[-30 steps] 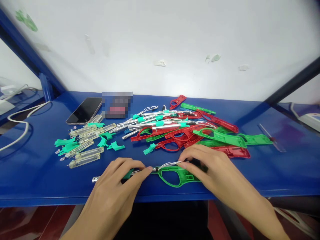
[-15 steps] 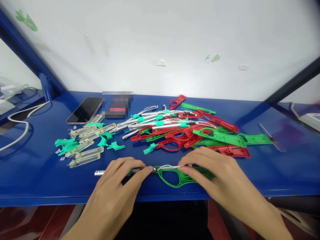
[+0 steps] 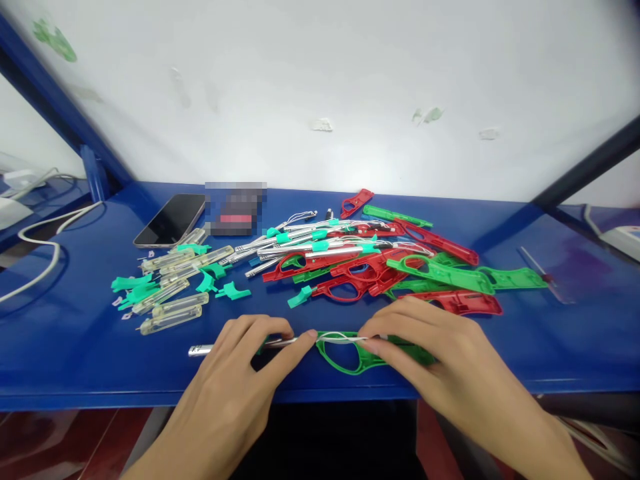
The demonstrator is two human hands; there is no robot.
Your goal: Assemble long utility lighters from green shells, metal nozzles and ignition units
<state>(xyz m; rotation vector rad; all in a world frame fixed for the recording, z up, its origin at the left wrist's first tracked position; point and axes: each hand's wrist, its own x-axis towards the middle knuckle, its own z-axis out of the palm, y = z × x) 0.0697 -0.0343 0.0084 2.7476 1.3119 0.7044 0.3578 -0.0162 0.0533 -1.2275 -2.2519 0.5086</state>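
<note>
A silver metal lighter tube [image 3: 200, 350] lies along the front of the table, and my left hand [image 3: 230, 377] is closed around it, thumb stretched toward its right end. White wires [image 3: 340, 337] run rightward from there, bowed slightly apart. My right hand [image 3: 443, 347] pinches their far end between thumb and fingers. Beneath the wires is a green lighter handle shell [image 3: 334, 363] with a trigger loop, lying open side up. The right fingers cover part of this shell, and what sits at the wires' end is mostly hidden.
Behind my hands lie red handle shells [image 3: 345, 289], green shells [image 3: 445, 272] and several wired tubes [image 3: 340, 252]. Clear fuel tanks [image 3: 173, 320] and teal triggers [image 3: 233, 291] are at left. A phone [image 3: 170, 220] lies behind them; a white wall [image 3: 320, 80] closes the back.
My left thumb has slid slightly right, over the dark joint at the tube's end. The white wires bow a little more. My right hand has shifted slightly right.
</note>
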